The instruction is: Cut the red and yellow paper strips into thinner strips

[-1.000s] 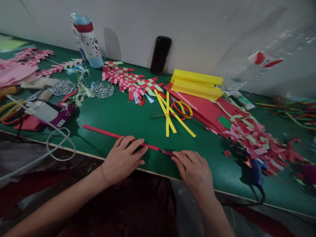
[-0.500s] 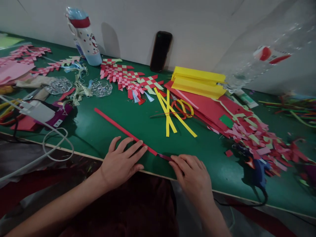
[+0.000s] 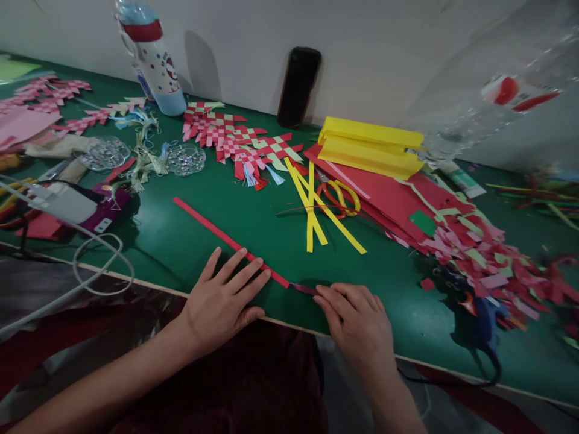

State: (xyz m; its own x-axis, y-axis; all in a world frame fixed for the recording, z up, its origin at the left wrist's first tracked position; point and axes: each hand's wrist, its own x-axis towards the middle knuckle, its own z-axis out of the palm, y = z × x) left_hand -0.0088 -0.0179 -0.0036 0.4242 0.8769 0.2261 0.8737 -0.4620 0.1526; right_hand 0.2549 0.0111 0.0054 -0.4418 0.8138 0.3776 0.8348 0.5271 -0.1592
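Note:
A long red paper strip (image 3: 205, 224) lies slantwise on the green table (image 3: 253, 217), running from the middle left down to the front edge. My left hand (image 3: 224, 298) rests flat on it, fingers stretched out and pressing the strip down. My right hand (image 3: 357, 316) has its fingers pressed together over the strip's near end, which is hidden under them. Three yellow strips (image 3: 316, 211) and orange-handled scissors (image 3: 337, 196) lie just beyond my hands.
Woven red and pale paper pieces (image 3: 239, 141), folded yellow paper (image 3: 368, 147), red sheets (image 3: 389, 193) and a heap of scraps (image 3: 479, 250) fill the back and right. A bottle (image 3: 154, 60), a dark phone (image 3: 298, 87), bead trays (image 3: 185, 160), a white cable (image 3: 94, 265) and a blue glue gun (image 3: 479, 313) are around.
The strip's far end has swung away from the table's front edge, so it now lies more steeply. Both hands stay on its near part, and the view has tipped slightly.

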